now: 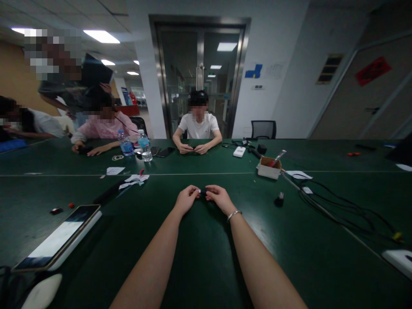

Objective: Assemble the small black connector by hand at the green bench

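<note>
Both hands meet over the middle of the green table [206,240]. Between their fingertips is a small dark object [203,192] with a light, metallic-looking left end. My left hand [187,200] pinches that light end. On the dark right end, the fingers of my right hand [219,197] are closed; a bracelet circles this wrist. The object is too small for its details to show. To the right, a small black piece with a shiny top [279,199] stands on the table.
A phone [61,236] on a white block lies at left, near small red pieces. Paper scraps [133,181], bottles [144,146], an open box [269,171] and black cables [341,201] lie farther out. A person in white [198,126] sits opposite; others are at left.
</note>
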The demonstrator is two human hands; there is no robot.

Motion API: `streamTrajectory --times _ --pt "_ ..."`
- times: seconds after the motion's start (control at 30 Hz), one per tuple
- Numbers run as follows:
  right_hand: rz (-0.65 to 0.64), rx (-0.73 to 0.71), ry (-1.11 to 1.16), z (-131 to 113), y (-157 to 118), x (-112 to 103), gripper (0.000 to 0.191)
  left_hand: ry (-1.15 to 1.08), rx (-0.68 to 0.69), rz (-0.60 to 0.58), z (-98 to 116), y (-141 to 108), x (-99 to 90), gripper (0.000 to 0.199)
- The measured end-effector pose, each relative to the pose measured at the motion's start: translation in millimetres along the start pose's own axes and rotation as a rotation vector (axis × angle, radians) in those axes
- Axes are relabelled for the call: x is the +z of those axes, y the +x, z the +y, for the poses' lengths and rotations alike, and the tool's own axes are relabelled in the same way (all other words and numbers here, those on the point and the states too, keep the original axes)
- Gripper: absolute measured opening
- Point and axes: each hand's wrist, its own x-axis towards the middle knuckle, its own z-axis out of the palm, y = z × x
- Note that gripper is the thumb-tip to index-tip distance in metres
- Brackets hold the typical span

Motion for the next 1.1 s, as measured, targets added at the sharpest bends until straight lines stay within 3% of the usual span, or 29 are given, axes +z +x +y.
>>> streamTrajectory --times 0.2,0.73,1.1 --pt "-0.013 -0.011 -0.003 -1.7 -2.0 -0.1 0.031 0.071 0.067 0.077 4.2 -1.0 -2.1 0.023" --pt "-0.009 -0.005 -0.003 -2.1 -1.5 -0.1 0.031 0.046 -0.029 0.032 10.4 -4.2 -4.3 0.024" --pt "0.012 0.015 -0.016 -1.2 -0.2 1.0 0.028 0.030 0.025 0.076 4.6 -0.7 -2.1 0.025"
